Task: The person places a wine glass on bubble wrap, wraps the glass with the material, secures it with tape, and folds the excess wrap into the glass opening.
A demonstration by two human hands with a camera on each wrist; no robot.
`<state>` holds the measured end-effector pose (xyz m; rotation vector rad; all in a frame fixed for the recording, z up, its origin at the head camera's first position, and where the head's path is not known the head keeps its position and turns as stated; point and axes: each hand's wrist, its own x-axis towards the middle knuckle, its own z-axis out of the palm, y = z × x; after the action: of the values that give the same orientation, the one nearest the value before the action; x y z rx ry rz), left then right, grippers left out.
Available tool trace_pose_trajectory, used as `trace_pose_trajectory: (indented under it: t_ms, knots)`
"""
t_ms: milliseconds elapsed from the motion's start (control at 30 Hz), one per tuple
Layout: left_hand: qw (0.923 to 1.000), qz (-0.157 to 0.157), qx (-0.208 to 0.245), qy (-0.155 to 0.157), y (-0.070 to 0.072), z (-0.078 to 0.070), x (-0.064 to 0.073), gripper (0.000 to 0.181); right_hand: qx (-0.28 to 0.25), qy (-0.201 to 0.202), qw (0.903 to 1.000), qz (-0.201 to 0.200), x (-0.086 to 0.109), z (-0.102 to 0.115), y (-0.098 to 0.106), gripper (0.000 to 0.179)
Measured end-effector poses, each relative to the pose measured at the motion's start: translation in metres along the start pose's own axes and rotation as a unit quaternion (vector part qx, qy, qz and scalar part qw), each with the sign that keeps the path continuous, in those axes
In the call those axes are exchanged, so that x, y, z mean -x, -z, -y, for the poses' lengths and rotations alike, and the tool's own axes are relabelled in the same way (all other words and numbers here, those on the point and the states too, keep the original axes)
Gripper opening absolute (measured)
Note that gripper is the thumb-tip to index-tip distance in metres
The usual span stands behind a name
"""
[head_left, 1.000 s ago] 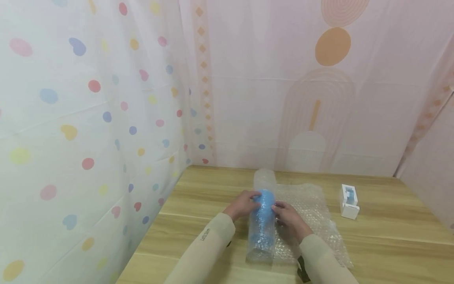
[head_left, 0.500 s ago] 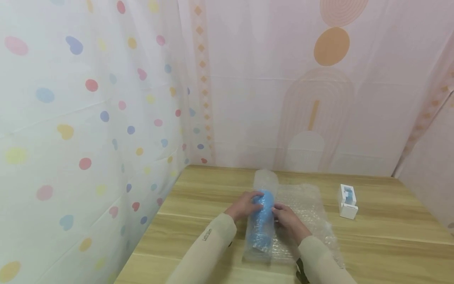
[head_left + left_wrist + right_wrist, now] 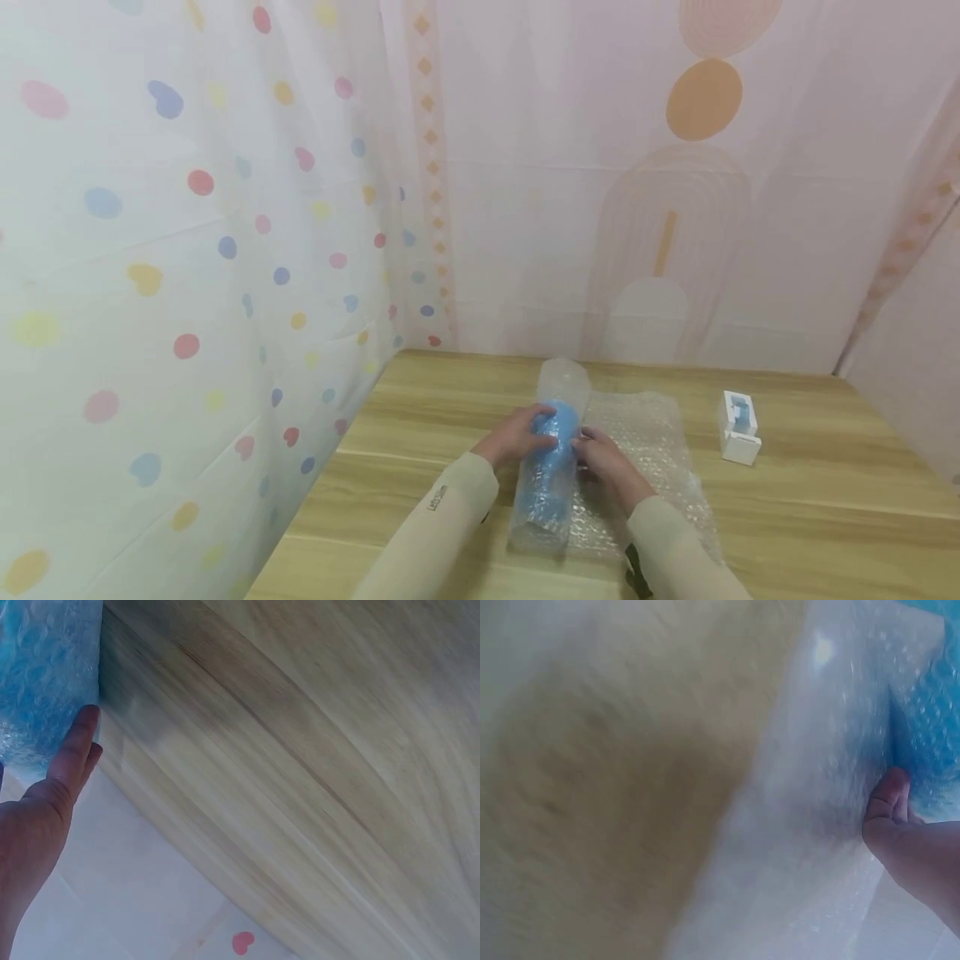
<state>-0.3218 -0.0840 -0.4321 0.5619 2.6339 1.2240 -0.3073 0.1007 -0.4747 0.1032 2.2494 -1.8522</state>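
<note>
Cylinder [image 3: 557, 467], blue inside clear bubbly wrap [image 3: 641, 429], lies on its side on the table [image 3: 412, 408] between the two hands, its length running roughly from twelve to half past six. Taking it as the dial's hub, the left hand [image 3: 517, 434] sits near ten, thumb and fingers spread part-way and bent over the top, gripping it through the layers, probably to stop it slipping about inside. The right hand [image 3: 611, 463] is towards three, fingers more curled, holding the cylinder's flank at the crease where the flat sheet meets it; that placing would suit keeping the layers snug, though how much wrap is pinched cannot be told. Loose wrap spreads flat from one to five, partly beneath the right hand, and a hollow sleeve of it pokes out past the blue end at twelve, likely because the sheet is wider than the cylinder is long. Further out, near three, stands a white box [image 3: 741, 451] with something blue in its top, perhaps tape, well apart from the hands and so out of the way. Pale curtain [image 3: 517, 250] hangs behind at twelve.
</note>
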Motion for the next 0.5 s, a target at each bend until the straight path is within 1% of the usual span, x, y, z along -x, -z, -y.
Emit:
trace_pose_trajectory:
  t_ms: [133, 200, 367, 500]
  knots:
    - [0.9997, 0.001, 0.022, 0.010, 0.002, 0.007, 0.001, 0.050, 0.030, 0.027, 0.9991, 0.013, -0.005, 0.003, 0.003, 0.053]
    - [0.9995, 0.001, 0.031, 0.010, 0.004, 0.009, 0.002, 0.050, 0.041, 0.041, 0.9980, 0.025, -0.006, 0.005, 0.005, 0.060]
    - [0.9992, -0.001, 0.040, 0.008, 0.005, 0.014, 0.001, 0.049, 0.027, 0.054, 0.9953, 0.075, -0.010, 0.008, 0.010, 0.079]
    - [0.9992, -0.004, 0.039, 0.010, 0.004, 0.015, 0.001, 0.049, 0.007, 0.048, 0.9931, 0.106, -0.015, 0.007, 0.012, 0.081]
